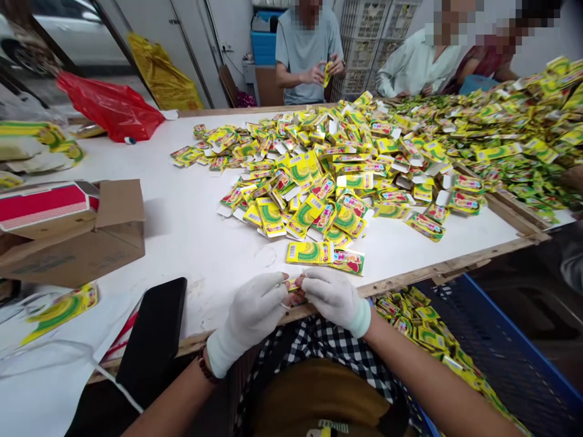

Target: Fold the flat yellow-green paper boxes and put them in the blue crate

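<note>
My left hand point(260, 306) and my right hand point(331, 296), both in white gloves with bare fingertips, meet at the table's near edge. Between them they pinch a small yellow carton point(293, 284), mostly covered by the fingers. Just beyond lies a flat yellow-green carton point(310, 252), overlapping a carton with red fruit print point(348, 261). Behind these spreads a big heap of similar small cartons point(300, 182), many with white end flaps standing out.
A blue crate point(514, 340) of cartons stands below the table at right. At left are a cardboard box point(113, 243), a black phone point(157, 321) and a red bag point(113, 109). A wooden strip point(514, 215) divides the tabletop. Several people point(307, 54) sit opposite.
</note>
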Demonstrator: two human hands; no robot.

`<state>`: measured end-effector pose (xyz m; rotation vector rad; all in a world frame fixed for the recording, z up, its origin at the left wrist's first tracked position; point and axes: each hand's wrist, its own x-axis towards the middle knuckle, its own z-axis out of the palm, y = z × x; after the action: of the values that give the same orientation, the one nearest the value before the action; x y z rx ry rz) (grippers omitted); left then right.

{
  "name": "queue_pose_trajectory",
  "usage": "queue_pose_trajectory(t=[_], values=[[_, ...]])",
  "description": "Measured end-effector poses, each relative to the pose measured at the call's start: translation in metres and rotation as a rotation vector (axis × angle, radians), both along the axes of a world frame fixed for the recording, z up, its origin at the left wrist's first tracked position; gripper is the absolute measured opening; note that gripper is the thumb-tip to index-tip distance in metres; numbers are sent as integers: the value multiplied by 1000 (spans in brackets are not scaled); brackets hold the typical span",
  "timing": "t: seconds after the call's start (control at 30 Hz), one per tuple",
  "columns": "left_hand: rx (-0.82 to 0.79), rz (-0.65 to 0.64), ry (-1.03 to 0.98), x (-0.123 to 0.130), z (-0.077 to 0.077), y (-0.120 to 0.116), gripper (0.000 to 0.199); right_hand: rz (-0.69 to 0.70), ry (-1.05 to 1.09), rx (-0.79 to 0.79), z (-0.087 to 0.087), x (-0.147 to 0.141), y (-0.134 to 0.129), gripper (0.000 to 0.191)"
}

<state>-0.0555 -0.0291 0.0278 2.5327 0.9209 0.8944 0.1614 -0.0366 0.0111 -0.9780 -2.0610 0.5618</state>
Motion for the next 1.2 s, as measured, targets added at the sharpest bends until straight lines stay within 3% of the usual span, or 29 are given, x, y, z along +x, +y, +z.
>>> queue_pose_trajectory(t=[0.07, 0.17, 0.23, 0.3, 0.37, 0.43, 0.5, 0.63, 0.73, 0.83, 0.93, 1.0, 1.1, 1.2], values=[[-121, 29, -64, 8, 6, 12, 26, -117, 201, -152, -3, 3, 3, 15], [-166, 160, -74, 26, 3, 33, 36, -315, 725, -491, -2, 26, -4, 20], [-105, 159, 31, 43, -5, 45, 49, -262, 1124, -697, 2, 49, -17, 28], [-59, 100, 188, 61, -12, 55, 60, -150, 1411, -794, 8, 67, -31, 34], [-63, 91, 316, 76, -13, 62, 46, -114, 1498, -839, 11, 75, -40, 38], [-117, 154, 355, 82, -8, 65, 21, -141, 1384, -872, 9, 72, -40, 36], [-188, 215, 277, 77, -1, 64, 20, -230, 1150, -837, 4, 63, -33, 33], [-334, 275, -102, 53, 8, 45, 23, -403, 730, -667, -8, 37, -10, 36], [-597, 267, -358, 44, 2, 25, 24, -295, 735, -645, -14, 16, 4, 42], [-804, 306, -558, 43, -14, 12, 28, -246, 778, -630, -17, 0, 11, 41], [-767, 363, -601, 42, -27, 8, 40, -288, 698, -567, -21, -4, 12, 39], [-739, 300, -549, 38, -29, 8, 38, -282, 620, -522, -23, -1, 10, 31], [-730, 201, -510, 33, -25, 11, 27, -240, 484, -477, -23, 5, 10, 19], [-762, 207, -485, 32, -16, 19, 18, -219, 363, -441, -19, 9, 13, 11]])
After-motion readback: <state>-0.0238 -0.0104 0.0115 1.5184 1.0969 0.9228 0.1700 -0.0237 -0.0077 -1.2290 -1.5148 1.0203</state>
